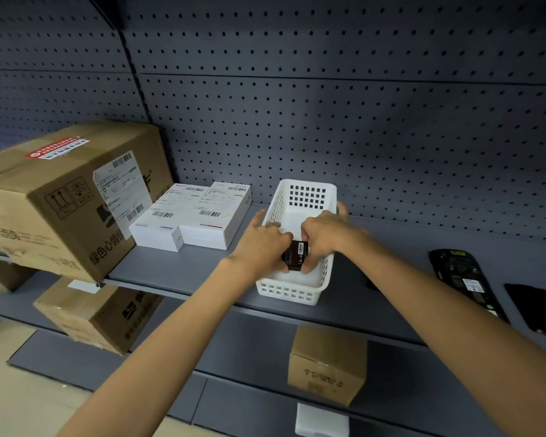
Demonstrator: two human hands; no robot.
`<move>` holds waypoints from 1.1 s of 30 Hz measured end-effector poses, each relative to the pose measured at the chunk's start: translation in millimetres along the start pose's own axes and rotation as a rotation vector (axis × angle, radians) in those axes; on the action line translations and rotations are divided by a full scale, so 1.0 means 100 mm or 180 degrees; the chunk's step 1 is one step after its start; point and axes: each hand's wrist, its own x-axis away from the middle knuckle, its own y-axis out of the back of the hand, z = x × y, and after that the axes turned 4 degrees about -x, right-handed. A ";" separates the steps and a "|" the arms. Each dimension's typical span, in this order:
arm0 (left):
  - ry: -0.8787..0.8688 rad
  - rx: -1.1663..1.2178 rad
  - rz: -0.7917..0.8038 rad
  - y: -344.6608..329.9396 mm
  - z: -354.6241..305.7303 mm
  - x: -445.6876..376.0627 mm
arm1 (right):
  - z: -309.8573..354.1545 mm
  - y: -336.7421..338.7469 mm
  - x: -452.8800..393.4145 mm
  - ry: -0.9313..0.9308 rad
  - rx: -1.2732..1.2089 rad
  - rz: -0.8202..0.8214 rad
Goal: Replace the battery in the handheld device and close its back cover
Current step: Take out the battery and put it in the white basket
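Observation:
A small black battery (295, 256) with a white label is held over the white plastic basket (289, 293) on the grey shelf. My left hand (262, 244) grips its left side and my right hand (323, 236) pinches its right edge. Far to the right on the same shelf lies the black handheld device (464, 279), back up with its battery bay exposed. Its black back cover (535, 307) lies flat just right of it. Both hands are well away from the device.
Two white boxes (189, 216) with barcodes lie left of the basket, beside a large cardboard carton (60, 197). More cartons (327, 364) stand on the lower shelves. A grey pegboard wall (360, 105) backs the shelf.

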 end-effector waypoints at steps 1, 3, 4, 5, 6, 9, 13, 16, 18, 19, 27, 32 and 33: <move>0.0015 0.0014 -0.0010 0.00 0.00 0.00 | 0.00 0.00 0.00 -0.0011 -0.0017 0.0019; 0.0025 0.0030 -0.0004 0.01 -0.01 0.01 | 0.00 0.01 0.01 -0.0020 -0.0070 0.0050; 0.0023 0.0034 0.0000 0.02 0.00 0.01 | -0.01 0.01 0.00 -0.0012 -0.0128 0.0028; 0.0021 0.0036 0.0001 0.03 0.00 0.01 | -0.02 0.00 0.00 -0.0002 -0.0216 -0.0018; 0.0020 0.0039 0.0000 0.03 0.00 0.01 | -0.03 0.00 -0.01 0.0003 -0.0329 -0.0083; 0.0027 0.0010 -0.0032 0.07 0.00 0.04 | -0.06 0.02 -0.01 0.0044 -0.0721 -0.0383; 0.0046 0.0086 -0.0211 0.15 0.00 0.06 | -0.11 0.12 0.07 0.0209 -0.1011 -0.0997; 0.0091 0.0109 -0.0389 0.26 -0.03 0.03 | -0.20 0.21 0.16 0.0185 -0.1091 -0.1314; 0.0159 0.0154 -0.0558 0.35 -0.07 0.00 | -0.30 0.25 0.21 0.0152 -0.1193 -0.1449; 0.0197 0.0216 -0.0634 0.40 -0.09 -0.02 | -0.36 0.26 0.24 0.0138 -0.1225 -0.1498; 0.0210 0.0447 -0.1031 0.72 -0.41 -0.25 | -0.87 0.27 0.54 -0.0079 -0.1350 -0.1466; 0.0104 0.0564 -0.0952 0.83 -0.70 -0.41 | -1.21 0.20 0.72 -0.0112 -0.1396 -0.1342; 0.0083 0.0581 -0.0944 0.84 -0.75 -0.44 | -1.27 0.18 0.75 -0.0110 -0.1402 -0.1298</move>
